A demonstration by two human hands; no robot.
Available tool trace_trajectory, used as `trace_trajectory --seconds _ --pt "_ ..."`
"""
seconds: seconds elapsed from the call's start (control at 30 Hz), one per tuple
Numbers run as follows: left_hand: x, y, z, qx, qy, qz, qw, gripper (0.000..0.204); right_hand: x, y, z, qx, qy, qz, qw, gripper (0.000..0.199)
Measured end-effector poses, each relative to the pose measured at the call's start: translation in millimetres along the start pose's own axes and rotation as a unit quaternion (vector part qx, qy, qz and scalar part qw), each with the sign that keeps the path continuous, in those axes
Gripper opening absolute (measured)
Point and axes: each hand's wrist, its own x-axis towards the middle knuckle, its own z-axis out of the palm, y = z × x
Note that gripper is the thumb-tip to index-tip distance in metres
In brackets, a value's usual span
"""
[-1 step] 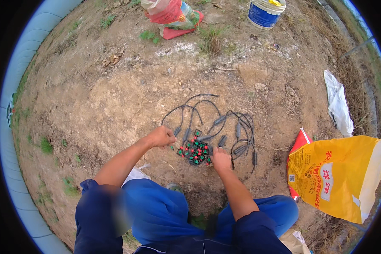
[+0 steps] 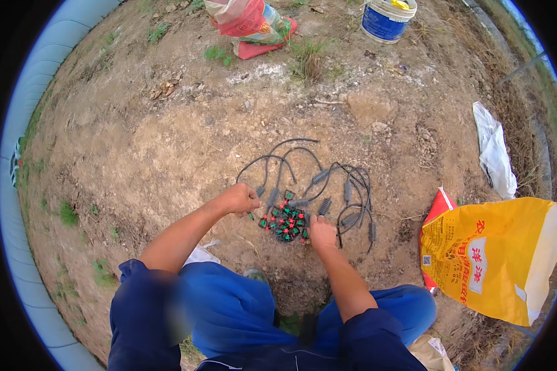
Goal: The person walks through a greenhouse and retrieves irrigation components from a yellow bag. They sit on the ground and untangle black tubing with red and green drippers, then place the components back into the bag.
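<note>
Fingers on the left hand [image 2: 241,199] and right hand [image 2: 322,232] are curled in, can't really tell around what; tiny green piece [image 2: 251,216] right under the left. Red-green-black plastic fittings [image 2: 286,222] sit piled between, probably for easy reach, black tubes [image 2: 369,185] fanned out beyond on the dirt [image 2: 185,142].

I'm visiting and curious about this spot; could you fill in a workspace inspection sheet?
Surface: rough soil with grass tufts.
Job's things: green, red and black plastic fittings in a pile; black tubes and grey ribbed cylinders beyond and to the right.
Clutter: yellow bag and white plastic sheet at right.
Grippers: left hand bare, left of the pile; right hand bare, at its right edge; both grips unclear.
Cables: nothing seen for certain besides the tubes.
Surroundings: red-and-white sack and blue-and-white bucket ahead.
</note>
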Motion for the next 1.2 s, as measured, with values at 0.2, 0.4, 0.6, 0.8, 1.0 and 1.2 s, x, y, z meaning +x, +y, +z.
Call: trace_trajectory --seconds 0.2,0.4,0.6,0.8,1.0,1.2 --pt "45.0 21.5 43.9 0.322 0.114 0.068 0.937 0.027 -9.4 0.0 -30.7 0.068 -0.062 0.010 0.996 0.036" --pt "38.6 72.3 131.0 -0.221 -0.090 0.027 0.971 0.073 -10.1 46.6 -117.7 0.467 -0.040 0.101 0.878 0.027" --pt "-26.5 160.5 145.0 -0.176 -0.087 0.287 0.938 0.033 -48.2 34.2 -262.4 0.874 -0.039 0.017 0.484 0.024" --pt "-81.3 173.3 123.6 -0.072 -0.093 0.261 0.958 0.031 -48.5 89.9 -311.3 0.876 0.161 -0.031 0.454 0.043" --pt "-67.1 168.5 109.4 0.066 0.103 0.302 0.945 0.030 -24.4 150.8 -313.1 0.693 0.395 0.168 0.580 0.064" --pt "-75.3 198.8 86.6 0.074 0.109 0.311 0.941 0.031 -16.7 162.7 -287.9 0.611 0.296 0.134 0.722 0.042"
